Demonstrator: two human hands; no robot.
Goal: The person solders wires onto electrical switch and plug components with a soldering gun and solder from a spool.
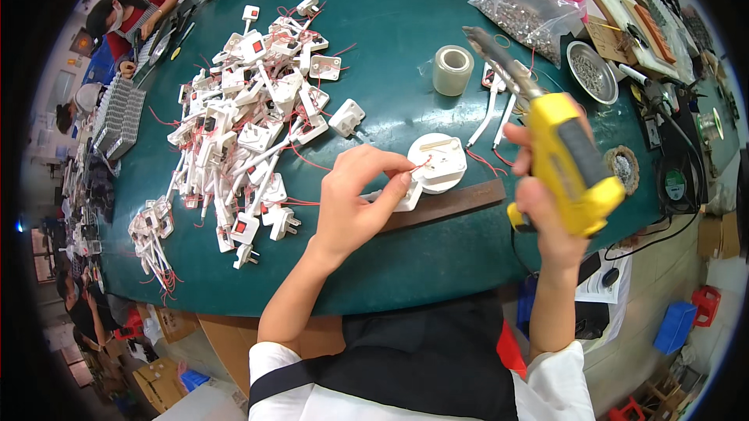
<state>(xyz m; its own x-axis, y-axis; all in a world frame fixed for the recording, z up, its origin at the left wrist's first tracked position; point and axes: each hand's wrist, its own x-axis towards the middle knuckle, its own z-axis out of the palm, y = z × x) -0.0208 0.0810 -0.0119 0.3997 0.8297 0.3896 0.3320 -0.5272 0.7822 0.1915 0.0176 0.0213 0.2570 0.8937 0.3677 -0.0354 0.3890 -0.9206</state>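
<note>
Pinched between thumb and forefinger of the left hand (351,202) is the end of a thin red wire (422,163), held where it meets a round white fixture (441,159); the other fingers rest on a white plug part (407,196) lying against a dark wooden strip (449,204) close to the table's near edge (374,288). The right hand (538,195) is wrapped tight around the grip of a yellow power screwdriver (569,159), its dark shaft angled up and away above the table, the tip not touching anything.

Judging by what lies about, one piece is in hand and its wire is only being placed, so the tool has yet to be applied to it. A large heap of white plug parts with red wires (250,109) covers the left half of the table, spilling toward its left edge; whether those are finished or waiting I cannot tell.

Beyond the fixture stands a roll of clear tape (452,70). Toward the right edge a small dark ring-shaped dish (622,167) holds what looks like small metal bits. Farther off, a round metal bowl (591,71) holds small screws, and clear plastic bags (519,7) by the far right edge are filled with similar small metal parts.
</note>
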